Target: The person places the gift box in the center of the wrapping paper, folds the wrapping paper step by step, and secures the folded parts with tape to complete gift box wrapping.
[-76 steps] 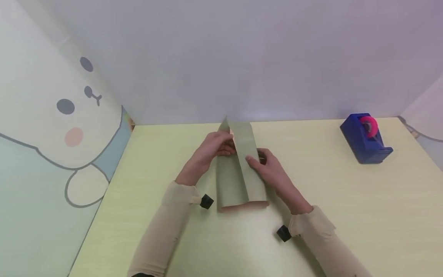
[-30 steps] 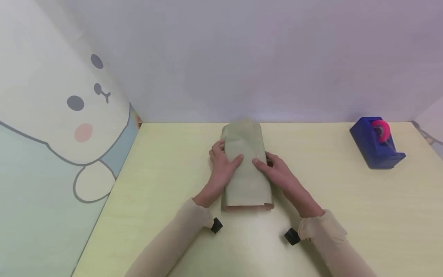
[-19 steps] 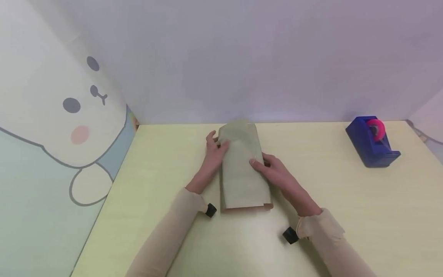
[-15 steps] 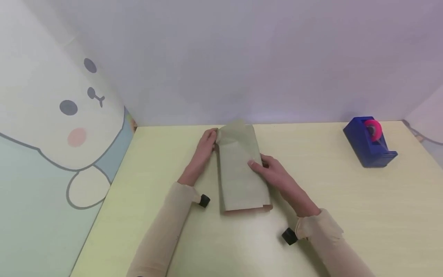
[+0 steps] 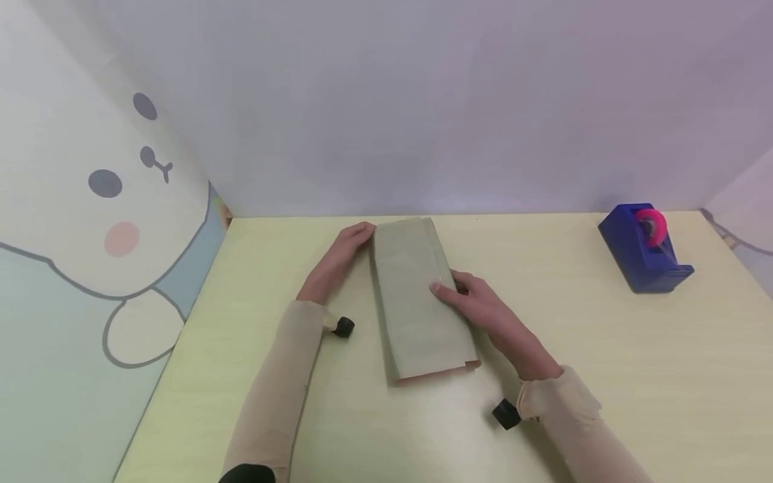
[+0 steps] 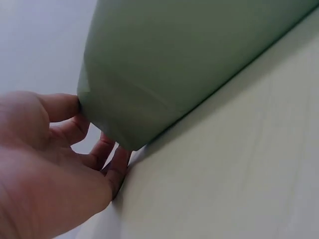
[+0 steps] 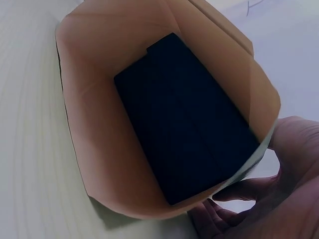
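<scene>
Green wrapping paper [image 5: 417, 302], brown on its inner side, is rolled into a flat sleeve on the table. A dark box [image 7: 184, 119] lies inside, visible through the open near end in the right wrist view. My right hand [image 5: 483, 305] grips the sleeve's right side, thumb on top and fingers beneath the edge. At the far left corner, my left hand [image 5: 347, 248] holds the paper's end between thumb and fingers. The left wrist view shows that end of the wrapping paper [image 6: 144, 94] bent inward, with the fingertips right against its edge.
A blue tape dispenser [image 5: 640, 251] with a pink-cored roll stands at the table's back right. The pale wooden table [image 5: 604, 376] meets a plain wall behind, and a cartoon-printed panel [image 5: 66, 282] is on the left. Small black cameras ride on both sleeves.
The paper's side flaps were folded over into a sleeve. My left hand then slid from its top to the far left corner, and the sleeve turned slightly. The right hand kept its grip.
</scene>
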Available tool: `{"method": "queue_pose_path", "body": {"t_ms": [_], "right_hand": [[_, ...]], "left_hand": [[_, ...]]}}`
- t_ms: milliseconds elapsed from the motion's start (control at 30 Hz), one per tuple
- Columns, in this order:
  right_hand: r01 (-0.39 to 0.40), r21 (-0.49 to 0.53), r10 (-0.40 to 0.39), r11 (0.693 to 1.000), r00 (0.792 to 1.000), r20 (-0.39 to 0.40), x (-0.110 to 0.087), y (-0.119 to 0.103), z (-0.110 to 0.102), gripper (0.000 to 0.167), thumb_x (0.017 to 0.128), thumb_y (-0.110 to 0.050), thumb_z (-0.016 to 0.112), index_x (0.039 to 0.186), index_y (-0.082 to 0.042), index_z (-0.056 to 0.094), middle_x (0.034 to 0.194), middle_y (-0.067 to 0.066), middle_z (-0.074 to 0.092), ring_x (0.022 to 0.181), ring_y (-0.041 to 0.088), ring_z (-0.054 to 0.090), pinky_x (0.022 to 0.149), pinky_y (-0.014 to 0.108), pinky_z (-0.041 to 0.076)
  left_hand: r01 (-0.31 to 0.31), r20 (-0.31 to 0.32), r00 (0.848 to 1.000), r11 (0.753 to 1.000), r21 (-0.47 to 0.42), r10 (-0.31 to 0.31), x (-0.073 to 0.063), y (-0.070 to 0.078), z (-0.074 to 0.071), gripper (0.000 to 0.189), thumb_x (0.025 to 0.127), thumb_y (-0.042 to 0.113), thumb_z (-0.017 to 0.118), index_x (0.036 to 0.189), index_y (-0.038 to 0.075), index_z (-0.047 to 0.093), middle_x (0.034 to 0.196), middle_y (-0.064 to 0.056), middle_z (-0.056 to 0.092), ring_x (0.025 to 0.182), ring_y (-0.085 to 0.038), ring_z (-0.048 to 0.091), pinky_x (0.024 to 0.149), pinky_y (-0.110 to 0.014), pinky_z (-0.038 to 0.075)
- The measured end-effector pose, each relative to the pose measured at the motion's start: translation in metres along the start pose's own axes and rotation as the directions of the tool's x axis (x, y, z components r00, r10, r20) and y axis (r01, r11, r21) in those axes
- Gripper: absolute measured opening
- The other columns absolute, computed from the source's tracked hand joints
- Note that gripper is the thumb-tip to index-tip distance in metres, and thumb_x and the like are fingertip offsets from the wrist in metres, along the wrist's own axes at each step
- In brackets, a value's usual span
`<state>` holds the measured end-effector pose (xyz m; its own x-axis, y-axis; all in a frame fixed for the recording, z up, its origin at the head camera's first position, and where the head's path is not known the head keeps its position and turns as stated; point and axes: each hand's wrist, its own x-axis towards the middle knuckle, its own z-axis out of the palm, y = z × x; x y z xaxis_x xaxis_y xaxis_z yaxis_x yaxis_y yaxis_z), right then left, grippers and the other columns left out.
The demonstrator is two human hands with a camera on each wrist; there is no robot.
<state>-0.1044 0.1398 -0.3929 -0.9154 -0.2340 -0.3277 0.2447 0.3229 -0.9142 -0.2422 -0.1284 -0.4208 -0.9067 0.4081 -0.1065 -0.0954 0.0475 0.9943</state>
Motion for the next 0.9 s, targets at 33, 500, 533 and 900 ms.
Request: {"method": "queue_pose_path", "body": {"t_ms": [33, 500, 533, 900], "right_hand": [[0.003, 0.0, -0.003, 1.0, 1.0, -0.001, 0.0, 0.0, 0.0, 0.062, 0.104, -0.043, 0.061, 0.153, -0.008, 0.048, 0.128, 0.018, 0.068, 0.1, 0.018, 0.071, 0.087, 0.031, 0.056], [-0.002, -0.046, -0.001, 0.999, 0.998, -0.06, 0.003, 0.003, 0.008, 0.062, 0.103, -0.043, 0.062, 0.15, -0.005, 0.052, 0.128, 0.02, 0.069, 0.097, 0.019, 0.071, 0.084, 0.031, 0.057], [0.0, -0.047, -0.003, 0.999, 0.998, -0.059, 0.003, 0.004, 0.009, 0.061, 0.103, -0.044, 0.062, 0.149, -0.005, 0.053, 0.127, 0.019, 0.07, 0.097, 0.018, 0.071, 0.084, 0.031, 0.056], [0.047, -0.025, -0.048, 0.999, 0.999, -0.026, -0.001, 0.0, 0.002, 0.052, 0.105, -0.042, 0.059, 0.14, -0.003, 0.057, 0.116, 0.018, 0.073, 0.088, 0.018, 0.072, 0.08, 0.033, 0.059]], "left_hand": [[0.01, 0.005, 1.0, 1.0, -0.003, -0.01, 0.002, 0.001, 0.001, 0.03, 0.112, 0.03, 0.045, 0.097, 0.015, 0.065, 0.102, 0.003, 0.059, 0.107, -0.015, 0.049, 0.106, -0.033, 0.036], [0.017, -0.317, 0.937, 0.891, 0.453, 0.143, -0.03, 0.029, 0.031, 0.042, 0.106, 0.022, 0.05, 0.146, 0.007, 0.05, 0.147, -0.017, 0.044, 0.138, -0.034, 0.04, 0.116, -0.055, 0.034], [0.029, -0.317, 0.936, 0.861, 0.508, 0.155, -0.042, 0.031, 0.037, 0.051, 0.104, 0.022, 0.052, 0.151, 0.006, 0.044, 0.153, -0.022, 0.039, 0.142, -0.038, 0.036, 0.118, -0.059, 0.031], [0.043, -0.055, 0.998, 0.941, 0.335, -0.026, -0.099, 0.004, 0.095, 0.094, 0.108, 0.028, 0.051, 0.164, 0.016, -0.024, 0.174, -0.016, -0.009, 0.162, -0.037, 0.008, 0.13, -0.06, 0.014]]}}
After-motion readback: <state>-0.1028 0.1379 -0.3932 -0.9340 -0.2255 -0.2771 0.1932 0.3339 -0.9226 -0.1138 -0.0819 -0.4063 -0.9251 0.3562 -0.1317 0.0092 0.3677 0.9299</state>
